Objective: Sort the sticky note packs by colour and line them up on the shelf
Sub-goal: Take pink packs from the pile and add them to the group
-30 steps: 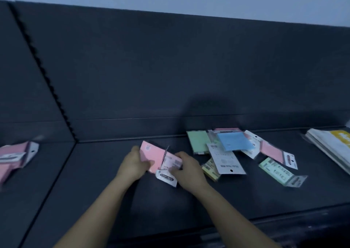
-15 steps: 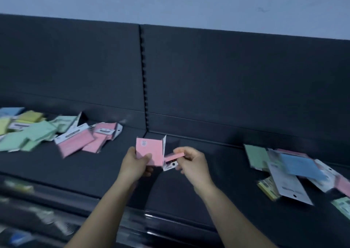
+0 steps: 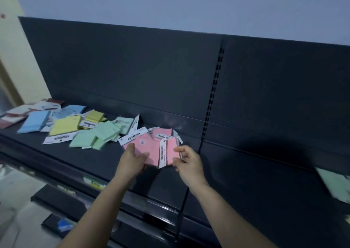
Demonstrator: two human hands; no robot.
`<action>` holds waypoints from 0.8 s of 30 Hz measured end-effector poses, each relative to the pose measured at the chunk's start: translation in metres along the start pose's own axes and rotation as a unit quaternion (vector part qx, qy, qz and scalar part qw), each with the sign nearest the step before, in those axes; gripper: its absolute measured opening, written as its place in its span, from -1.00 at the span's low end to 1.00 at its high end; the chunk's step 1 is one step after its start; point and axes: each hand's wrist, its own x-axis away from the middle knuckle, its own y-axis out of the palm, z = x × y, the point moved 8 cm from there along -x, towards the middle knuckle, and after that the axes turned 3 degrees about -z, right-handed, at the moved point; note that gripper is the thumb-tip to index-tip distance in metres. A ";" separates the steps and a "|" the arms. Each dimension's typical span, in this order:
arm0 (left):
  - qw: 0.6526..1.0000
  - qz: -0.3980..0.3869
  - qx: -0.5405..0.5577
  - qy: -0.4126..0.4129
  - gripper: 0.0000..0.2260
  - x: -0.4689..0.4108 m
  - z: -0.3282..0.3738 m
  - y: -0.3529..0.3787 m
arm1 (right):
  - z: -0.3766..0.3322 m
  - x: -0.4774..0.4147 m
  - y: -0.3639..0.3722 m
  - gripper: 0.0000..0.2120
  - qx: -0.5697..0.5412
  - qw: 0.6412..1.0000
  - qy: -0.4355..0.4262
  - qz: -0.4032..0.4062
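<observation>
Two pink sticky note packs are held over the dark shelf (image 3: 106,158). My left hand (image 3: 133,158) grips the larger pink pack (image 3: 146,147); my right hand (image 3: 186,161) pinches a second pink pack (image 3: 171,151) by its right edge, its white header card upright between them. Just behind them lie more pink packs (image 3: 162,133) on the shelf. Further left lie groups of green packs (image 3: 96,136), yellow packs (image 3: 65,127) and blue packs (image 3: 36,121).
White and red cartons (image 3: 22,111) lie at the shelf's far left. A slotted upright (image 3: 212,94) divides the back panel. One green pack (image 3: 335,185) shows at the right edge. Lower shelves (image 3: 62,200) jut out below.
The view swung left along the shelf. Both hands carried the pink packs from the mixed pile on the right over to the pink group beside the green packs.
</observation>
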 end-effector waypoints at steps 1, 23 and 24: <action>1.000 -0.004 -0.007 -0.001 -0.73 -0.008 -0.004 -0.008 | 0.000 -0.006 0.011 -0.67 0.008 1.000 0.000 -0.001; 0.882 0.010 -0.424 0.207 -0.59 -0.055 0.004 -0.010 | 0.009 -0.039 0.054 -0.49 0.426 0.902 -0.066 -0.003; 0.875 0.003 -0.431 0.222 -0.57 -0.052 0.009 -0.003 | 0.007 -0.035 0.046 -0.49 0.434 0.898 -0.069 0.000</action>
